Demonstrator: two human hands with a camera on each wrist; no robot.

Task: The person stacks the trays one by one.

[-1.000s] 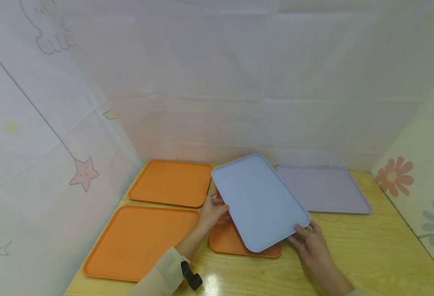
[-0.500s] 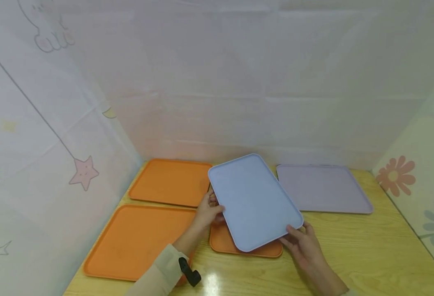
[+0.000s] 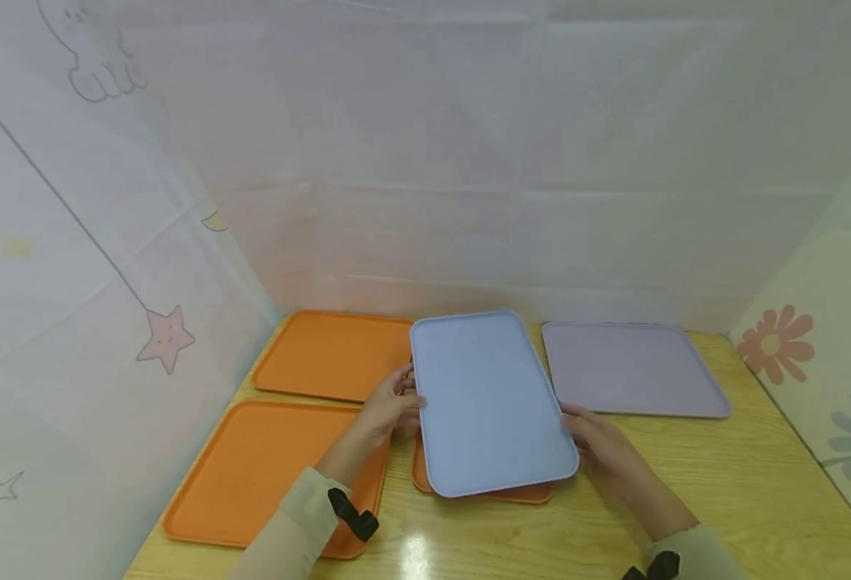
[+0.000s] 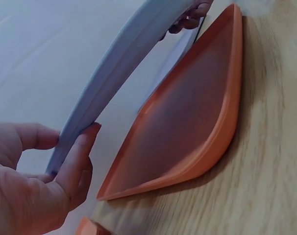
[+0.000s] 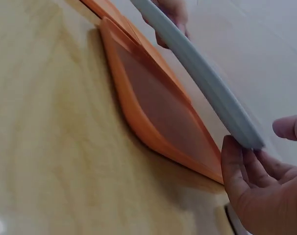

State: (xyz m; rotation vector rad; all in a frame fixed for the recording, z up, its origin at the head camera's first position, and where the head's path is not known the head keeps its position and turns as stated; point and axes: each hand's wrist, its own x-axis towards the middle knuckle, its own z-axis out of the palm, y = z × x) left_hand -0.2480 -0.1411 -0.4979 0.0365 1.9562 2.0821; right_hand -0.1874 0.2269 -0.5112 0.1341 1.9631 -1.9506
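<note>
A light blue rectangular tray (image 3: 494, 403) is held up at a tilt over a smaller-looking orange tray (image 4: 183, 117), mostly covered by it in the head view. My left hand (image 3: 388, 407) pinches the blue tray's left edge, thumb on the upper face and fingers beneath. On the opposite side, my right hand (image 3: 603, 443) has its fingers (image 5: 234, 164) against the edge from below. In the right wrist view, its thumb (image 5: 288, 128) stands apart from the tray. Both wrist views show a gap between the blue tray and the orange one.
Two more orange trays lie on the left of the wooden table (image 3: 752, 491): one at the back (image 3: 331, 354), one in front (image 3: 273, 475). A pale purple tray (image 3: 632, 370) lies at back right. Cloth walls (image 3: 425, 161) enclose the table's back and sides.
The blue tray has turned straighter, its near end swinging right. My right hand has shifted from the tray's near right corner up along its right edge; the left hand has moved slightly left.
</note>
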